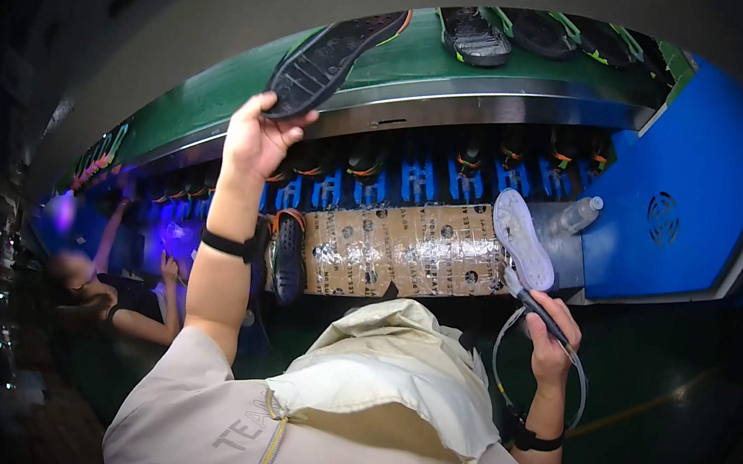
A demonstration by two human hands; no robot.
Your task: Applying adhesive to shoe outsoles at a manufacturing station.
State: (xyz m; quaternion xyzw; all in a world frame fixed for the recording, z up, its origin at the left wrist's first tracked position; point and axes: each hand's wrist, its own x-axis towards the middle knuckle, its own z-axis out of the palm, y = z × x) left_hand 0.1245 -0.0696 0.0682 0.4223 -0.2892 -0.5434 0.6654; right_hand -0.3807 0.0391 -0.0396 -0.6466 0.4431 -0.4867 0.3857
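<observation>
My left hand [262, 140] is raised and pinches the heel end of a black shoe sole [322, 64], tilted over the edge of the green conveyor. My right hand [553, 338] is closed round a dark pen-like tool [545, 315], from which a thin clear tube [585, 388] loops down past the wrist. The tool's tip lies close to the near end of a white shoe sole [523, 241]; whether they touch I cannot tell. Left of the cardboard-covered bench [402, 250], a dark shoe sole with an orange edge [289, 254] lies near my left forearm.
More dark soles [474, 36] sit on the green conveyor belt [393, 58]. Below it runs a row of blue holders [417, 180], many with shoes. A clear bottle [582, 213] stands near a blue machine housing [692, 188]. Another person [140, 306] works at left under violet light.
</observation>
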